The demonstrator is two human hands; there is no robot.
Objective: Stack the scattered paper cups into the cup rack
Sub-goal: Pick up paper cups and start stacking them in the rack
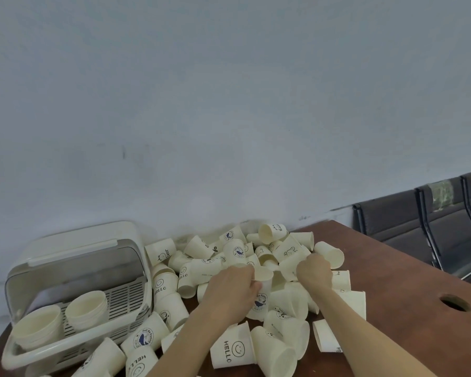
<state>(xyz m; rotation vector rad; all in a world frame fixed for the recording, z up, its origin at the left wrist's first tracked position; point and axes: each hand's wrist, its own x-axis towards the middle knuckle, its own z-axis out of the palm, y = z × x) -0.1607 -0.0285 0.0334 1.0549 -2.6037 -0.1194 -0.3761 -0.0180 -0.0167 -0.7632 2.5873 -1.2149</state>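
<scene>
Paper cup is gripped by left hand; right hand curls on pile cups beyond its fingers. Advise nesting squarely, without crushing rims.

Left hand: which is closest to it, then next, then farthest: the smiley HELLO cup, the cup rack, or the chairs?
From the left hand:
1. HELLO cup, just below it.
2. Cup rack, far left.
3. Chairs, far right by the wall.
</scene>
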